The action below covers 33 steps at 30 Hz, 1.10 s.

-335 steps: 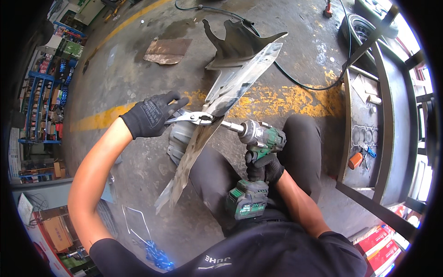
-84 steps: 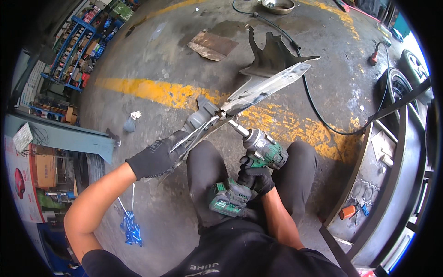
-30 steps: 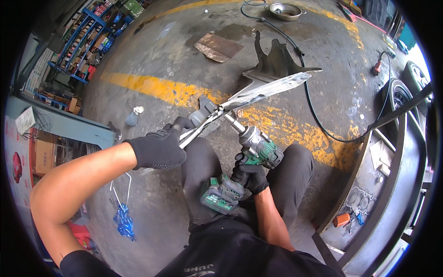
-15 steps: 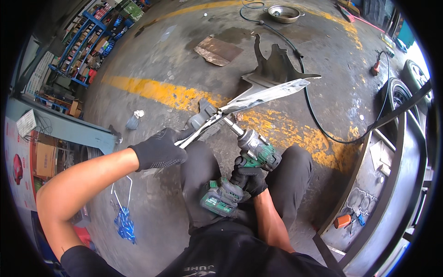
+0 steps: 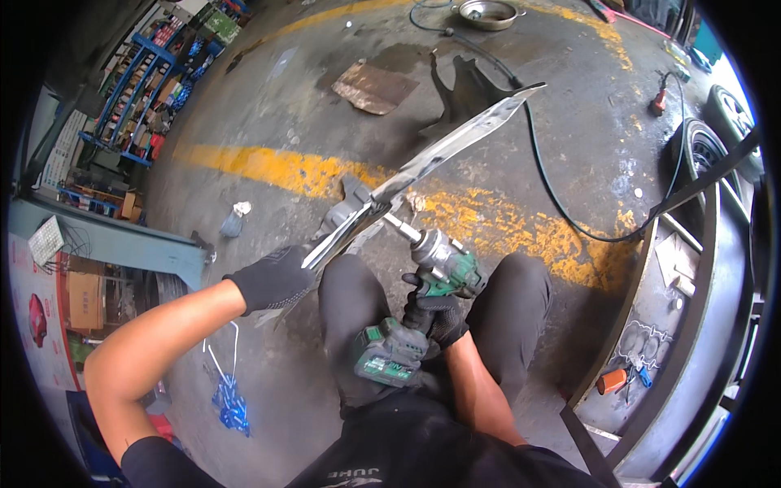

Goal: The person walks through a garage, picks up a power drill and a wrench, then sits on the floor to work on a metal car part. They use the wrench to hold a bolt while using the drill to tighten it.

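My gloved left hand [image 5: 272,278] is closed around the near end of a long, light-grey panel piece [image 5: 455,145], which slants up and away to the right. In my gloved right hand [image 5: 439,319] is a green cordless impact wrench [image 5: 447,272], its battery [image 5: 389,351] hanging over my lap. The silver socket shaft on its front points up-left at the middle of the panel piece; whether it touches cannot be made out. Behind the far half of the piece, a dark curved plastic liner [image 5: 464,85] lies on the floor. A grey part [image 5: 346,203] shows beyond my left hand.
A brown flat sheet [image 5: 374,87] and a metal pan [image 5: 488,15] lie farther off. A dark hose [image 5: 537,175] curves across the floor at right, near wheels [image 5: 700,154]. To my right stands a metal frame with tools; shelves [image 5: 134,98] line the left.
The far end of the panel piece has swung upward and slightly left, so it stands steeper. My left hand has shifted a little left, and the wrench has moved slightly left with my right hand.
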Each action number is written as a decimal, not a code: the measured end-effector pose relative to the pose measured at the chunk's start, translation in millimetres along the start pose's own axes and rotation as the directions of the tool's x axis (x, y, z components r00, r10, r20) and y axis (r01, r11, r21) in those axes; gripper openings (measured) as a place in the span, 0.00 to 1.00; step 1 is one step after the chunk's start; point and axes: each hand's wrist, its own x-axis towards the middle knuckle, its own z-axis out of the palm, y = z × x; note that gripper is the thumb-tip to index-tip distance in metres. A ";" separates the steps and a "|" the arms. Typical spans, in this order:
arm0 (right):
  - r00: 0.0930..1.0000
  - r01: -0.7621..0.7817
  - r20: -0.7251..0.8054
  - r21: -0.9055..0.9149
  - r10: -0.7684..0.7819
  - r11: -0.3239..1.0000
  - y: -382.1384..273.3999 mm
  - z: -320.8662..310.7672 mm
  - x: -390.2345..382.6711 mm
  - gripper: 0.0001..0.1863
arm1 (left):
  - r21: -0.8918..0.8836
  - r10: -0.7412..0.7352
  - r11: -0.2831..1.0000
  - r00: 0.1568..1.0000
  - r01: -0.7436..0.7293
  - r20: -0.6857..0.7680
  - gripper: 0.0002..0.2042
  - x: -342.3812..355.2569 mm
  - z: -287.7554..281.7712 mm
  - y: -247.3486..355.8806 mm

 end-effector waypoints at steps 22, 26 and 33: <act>0.992 0.061 -0.108 0.001 -0.060 0.998 -1.8 16.9 -21.7 0.22 | 0.151 0.178 0.980 0.898 -0.126 -0.404 0.25 -23.6 54.4 -17.4; 0.950 0.130 -0.273 -0.098 -0.152 0.987 4.5 52.6 -44.6 0.22 | 0.157 0.228 0.971 0.883 -0.178 -0.409 0.21 -10.5 53.8 -11.4; 0.856 0.484 -0.290 0.160 -0.427 0.860 -14.4 60.5 -113.5 0.18 | 0.310 0.379 0.912 0.843 -0.269 -0.382 0.21 -6.1 69.6 -17.7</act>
